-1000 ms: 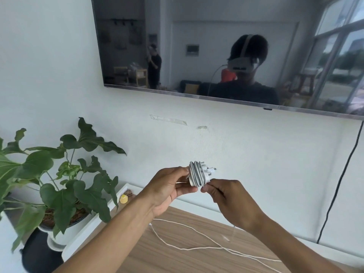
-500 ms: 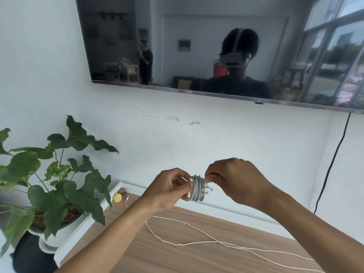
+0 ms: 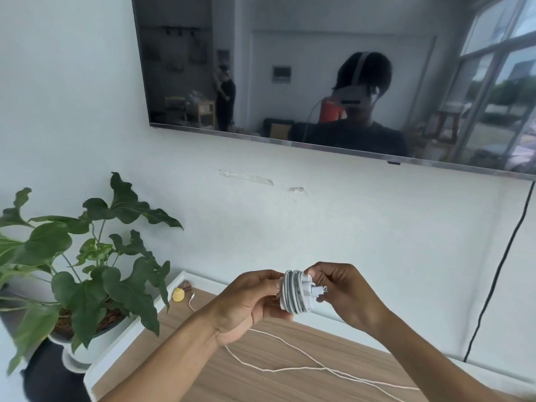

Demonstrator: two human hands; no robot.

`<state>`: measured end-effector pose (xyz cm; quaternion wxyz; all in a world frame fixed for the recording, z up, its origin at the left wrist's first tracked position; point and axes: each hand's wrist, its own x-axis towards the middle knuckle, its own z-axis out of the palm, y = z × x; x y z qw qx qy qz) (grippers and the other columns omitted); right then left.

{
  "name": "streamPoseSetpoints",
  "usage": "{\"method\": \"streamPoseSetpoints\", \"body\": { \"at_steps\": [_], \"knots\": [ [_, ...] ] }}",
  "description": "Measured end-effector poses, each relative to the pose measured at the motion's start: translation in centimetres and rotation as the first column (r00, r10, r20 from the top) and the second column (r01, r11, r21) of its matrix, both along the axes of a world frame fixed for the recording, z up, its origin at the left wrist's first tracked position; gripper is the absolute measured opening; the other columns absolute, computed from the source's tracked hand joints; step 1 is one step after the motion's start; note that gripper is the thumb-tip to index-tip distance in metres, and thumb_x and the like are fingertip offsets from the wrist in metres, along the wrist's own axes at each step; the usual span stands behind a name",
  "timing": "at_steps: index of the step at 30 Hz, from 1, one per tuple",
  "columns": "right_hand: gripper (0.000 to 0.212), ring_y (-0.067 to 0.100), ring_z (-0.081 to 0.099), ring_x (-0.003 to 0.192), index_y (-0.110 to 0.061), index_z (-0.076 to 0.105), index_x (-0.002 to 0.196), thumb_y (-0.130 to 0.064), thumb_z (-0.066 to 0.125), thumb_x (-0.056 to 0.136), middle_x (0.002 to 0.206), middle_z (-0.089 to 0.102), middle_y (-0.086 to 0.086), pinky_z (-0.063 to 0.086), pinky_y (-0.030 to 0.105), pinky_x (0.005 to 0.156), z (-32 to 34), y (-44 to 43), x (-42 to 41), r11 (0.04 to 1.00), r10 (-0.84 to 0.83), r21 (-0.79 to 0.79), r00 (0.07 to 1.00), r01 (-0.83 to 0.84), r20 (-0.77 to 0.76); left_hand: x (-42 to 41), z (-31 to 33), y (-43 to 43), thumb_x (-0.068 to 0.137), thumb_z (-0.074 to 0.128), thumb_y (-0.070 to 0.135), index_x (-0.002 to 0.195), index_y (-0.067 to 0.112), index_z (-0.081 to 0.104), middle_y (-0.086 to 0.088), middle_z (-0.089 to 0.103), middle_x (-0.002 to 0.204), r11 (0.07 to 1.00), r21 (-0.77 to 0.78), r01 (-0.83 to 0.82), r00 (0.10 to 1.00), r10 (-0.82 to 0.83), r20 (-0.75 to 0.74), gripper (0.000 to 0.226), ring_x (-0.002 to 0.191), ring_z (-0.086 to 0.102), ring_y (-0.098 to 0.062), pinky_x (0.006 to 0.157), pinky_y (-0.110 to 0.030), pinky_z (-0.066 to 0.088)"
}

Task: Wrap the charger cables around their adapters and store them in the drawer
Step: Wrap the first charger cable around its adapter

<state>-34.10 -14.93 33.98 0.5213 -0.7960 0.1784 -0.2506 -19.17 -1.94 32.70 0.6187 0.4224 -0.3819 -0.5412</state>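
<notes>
A white adapter [image 3: 295,293] with white cable coiled tightly around it floats above the wooden top, its metal prongs pointing right. My left hand [image 3: 246,303] grips the coiled adapter from the left side. Fingers of my right hand [image 3: 342,291] pinch the adapter's upper right edge, near the prongs. A second white cable [image 3: 304,365] lies loose across the wooden top [image 3: 261,381] below my hands, running off to the right. No drawer is in view.
A leafy potted plant [image 3: 87,268] in a white pot stands at the left. A small yellow object [image 3: 178,295] and a brown tuft sit in the top's back left corner. A wall-mounted screen [image 3: 319,76] hangs above; a black cord [image 3: 501,265] drops down the wall at right.
My right hand has shifted from over the top of the coil to its right side by the prongs. Both hands and the adapter stay at about the same height above the top.
</notes>
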Motion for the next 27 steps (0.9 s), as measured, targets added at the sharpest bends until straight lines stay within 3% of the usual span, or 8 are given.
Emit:
{"method": "streamPoseSetpoints", "body": {
  "at_steps": [3,5,8,11,14,22,25,27],
  "knots": [
    [0.021,0.021,0.032,0.058,-0.016,0.066,0.068,-0.031,0.060,0.081,0.062,0.043,0.010,0.032,0.030,0.051,-0.3,0.4,0.4,0.999,-0.033,0.018,0.998,0.032,0.051,-0.5,-0.2,-0.1,0.082,0.060,0.016,0.117,-0.013,0.053,-0.016,0.066,0.092,0.998,-0.018,-0.060,0.989,0.057,-0.135,0.046,0.076,0.066,-0.020,0.067,-0.029,0.058],
    [0.043,0.021,0.025,0.056,-0.003,0.057,0.071,-0.044,0.054,0.083,0.059,0.035,0.008,0.027,0.034,0.051,-0.9,0.8,0.7,0.998,-0.051,-0.026,0.997,0.053,0.052,-0.9,-0.3,-0.1,0.079,0.061,0.012,0.119,0.004,0.055,-0.015,0.068,0.092,0.994,-0.039,-0.103,0.963,0.090,-0.254,0.041,0.072,0.066,-0.021,0.066,-0.030,0.059],
    [0.036,0.015,0.027,0.051,-0.005,0.052,0.068,-0.029,0.049,0.095,0.052,0.033,-0.004,0.027,0.033,0.051,-1.8,1.0,0.7,0.993,-0.100,-0.061,0.993,0.103,0.057,-1.8,-0.5,-0.2,0.085,0.065,0.006,0.129,0.024,0.056,-0.019,0.066,0.104,0.990,-0.069,-0.126,0.945,0.098,-0.311,0.049,0.076,0.066,-0.023,0.071,-0.032,0.059],
    [0.039,0.009,0.041,0.049,-0.025,0.059,0.062,-0.019,0.046,0.098,0.050,0.046,-0.008,0.038,0.026,0.053,-2.4,1.4,0.3,0.970,-0.169,-0.174,0.986,0.168,0.011,-2.4,-0.3,-0.4,0.081,0.059,0.009,0.128,0.019,0.060,-0.018,0.068,0.114,0.977,-0.080,-0.200,0.911,0.155,-0.383,0.048,0.086,0.069,-0.025,0.076,-0.030,0.059],
    [0.031,0.002,0.046,0.054,-0.042,0.065,0.077,-0.025,0.048,0.097,0.053,0.049,-0.013,0.043,0.014,0.056,-2.9,2.3,-0.2,0.943,-0.192,-0.275,0.981,0.185,0.004,-2.3,0.0,-0.6,0.079,0.057,0.007,0.122,0.015,0.064,-0.018,0.067,0.119,0.952,-0.092,-0.291,0.863,0.219,-0.456,0.044,0.092,0.071,-0.022,0.077,-0.030,0.060],
    [0.008,0.011,0.061,0.059,-0.029,0.058,0.099,-0.025,0.057,0.092,0.063,0.065,-0.004,0.052,0.031,0.059,-3.2,3.0,-0.8,0.730,-0.375,-0.563,0.916,0.387,0.143,-3.1,-0.5,-1.0,0.091,0.047,0.000,0.119,0.013,0.064,-0.017,0.071,0.108,0.946,-0.052,-0.319,0.851,0.262,-0.455,0.036,0.093,0.066,-0.023,0.083,-0.033,0.060],
    [0.007,-0.003,0.064,0.069,-0.021,0.063,0.092,-0.026,0.062,0.088,0.071,0.065,-0.023,0.050,0.013,0.061,-2.5,3.3,-1.0,0.737,-0.348,-0.544,0.915,0.402,0.204,-3.4,-0.6,-1.2,0.091,0.048,0.001,0.122,0.013,0.062,-0.018,0.070,0.110,0.941,-0.048,-0.334,0.844,0.276,-0.459,0.037,0.096,0.064,-0.024,0.081,-0.032,0.060],
    [0.017,-0.007,0.064,0.074,-0.018,0.068,0.093,-0.030,0.060,0.085,0.075,0.067,-0.020,0.043,0.002,0.059,-2.0,3.5,-1.3,0.781,-0.317,-0.486,0.920,0.391,0.231,-3.5,-0.5,-1.2,0.082,0.055,0.006,0.125,0.013,0.060,-0.019,0.068,0.115,0.940,-0.059,-0.337,0.840,0.272,-0.469,0.043,0.103,0.061,-0.027,0.078,-0.031,0.061]
  ]
}}
